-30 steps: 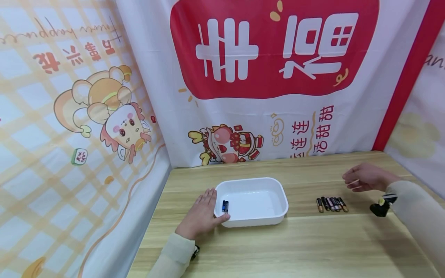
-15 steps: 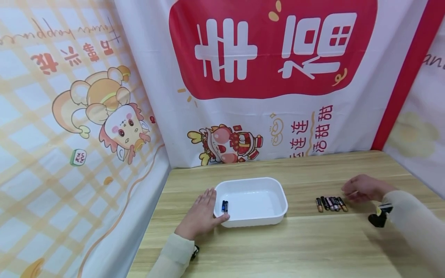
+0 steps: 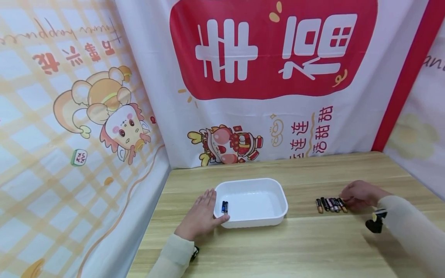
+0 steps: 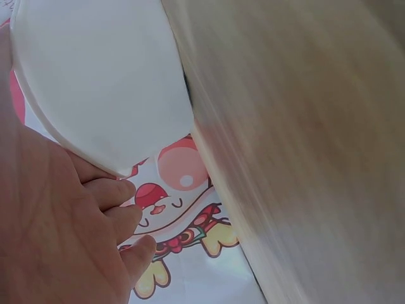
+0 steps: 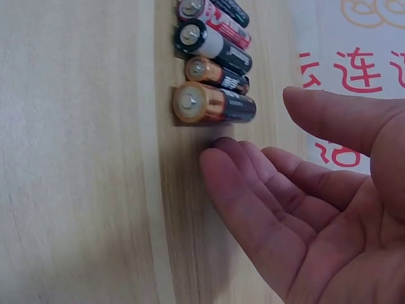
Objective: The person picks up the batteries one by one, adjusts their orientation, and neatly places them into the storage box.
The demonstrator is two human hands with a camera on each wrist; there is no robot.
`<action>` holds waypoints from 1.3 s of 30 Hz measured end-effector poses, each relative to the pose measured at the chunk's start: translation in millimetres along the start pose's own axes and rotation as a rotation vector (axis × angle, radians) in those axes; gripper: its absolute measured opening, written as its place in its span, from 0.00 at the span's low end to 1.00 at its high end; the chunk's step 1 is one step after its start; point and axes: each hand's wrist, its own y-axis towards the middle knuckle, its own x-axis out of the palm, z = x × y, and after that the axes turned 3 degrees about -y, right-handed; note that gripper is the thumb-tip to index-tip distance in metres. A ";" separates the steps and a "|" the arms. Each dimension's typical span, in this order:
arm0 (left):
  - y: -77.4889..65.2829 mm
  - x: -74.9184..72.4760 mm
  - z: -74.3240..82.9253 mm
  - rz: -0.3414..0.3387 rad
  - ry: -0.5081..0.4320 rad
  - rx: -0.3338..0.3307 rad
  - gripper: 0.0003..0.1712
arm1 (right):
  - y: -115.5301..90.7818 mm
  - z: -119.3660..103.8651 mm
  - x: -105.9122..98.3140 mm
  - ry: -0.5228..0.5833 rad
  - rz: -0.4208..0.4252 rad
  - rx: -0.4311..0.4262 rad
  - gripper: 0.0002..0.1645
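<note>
- While the left hand [image 3: 197, 216] rests with fairly straight fingers along the left end of the white round-cornered tray [image 3: 257, 206], thumb at the near rim, it pinches no battery; light, even pressure should be enough to steady the tray.
- Inside the tray's left end, a pair of slim batteries [image 3: 226, 207] lie side by side.
- Farther right on the wood-grain table [image 3: 243, 251], well apart from the tray, is a row of loose batteries [image 3: 332, 204]; a copper-and-black battery [image 5: 218, 104] closes its right end.
- Just beside that end, the right hand [image 3: 361, 194] has thumb and fingers spread, nothing between them; a clean pinch would likely take the end battery by its sides, without nudging its neighbours.
- Writing, from the left: the checked cloth [image 3: 52, 200] reads "Forever happine…" upside down, with 百事兴 below; the back banner [image 3: 278, 58] shows a sideways 幸福 in white on red, plus smaller 连连 and 甜甜; the right-hand cloth [image 3: 413, 135] shows a cut-off "an".
- Battery labels carry small print, too blurred for me to name a brand.
</note>
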 end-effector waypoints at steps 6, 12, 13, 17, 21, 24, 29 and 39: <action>1.1 -1.9 0.9 -0.005 -0.003 -0.009 0.61 | 3.8 -3.6 6.0 -0.038 0.020 0.002 0.16; 2.3 0.9 1.0 -0.008 -0.002 -0.019 0.61 | 3.3 -4.5 12.4 -0.067 0.041 -0.008 0.10; 2.3 1.3 1.1 -0.008 -0.002 -0.019 0.61 | 3.2 -4.5 13.3 -0.078 0.046 -0.012 0.09; 2.1 2.2 1.8 -0.004 0.006 -0.007 0.61 | 4.7 -3.1 14.8 -0.129 0.054 -0.011 0.06; 2.2 1.2 2.7 -0.017 -0.002 -0.012 0.61 | 5.9 -1.8 14.9 -0.156 0.059 -0.005 0.05; 2.6 0.5 2.8 -0.028 -0.010 -0.022 0.61 | 5.4 -2.1 14.2 -0.169 0.068 -0.009 0.06; 2.8 0.4 1.7 -0.020 -0.012 -0.015 0.61 | 3.7 -3.6 12.4 -0.156 0.070 -0.003 0.08; 1.5 2.1 -0.1 0.000 -0.004 -0.002 0.61 | 3.0 0.3 13.2 -0.119 0.071 0.023 0.08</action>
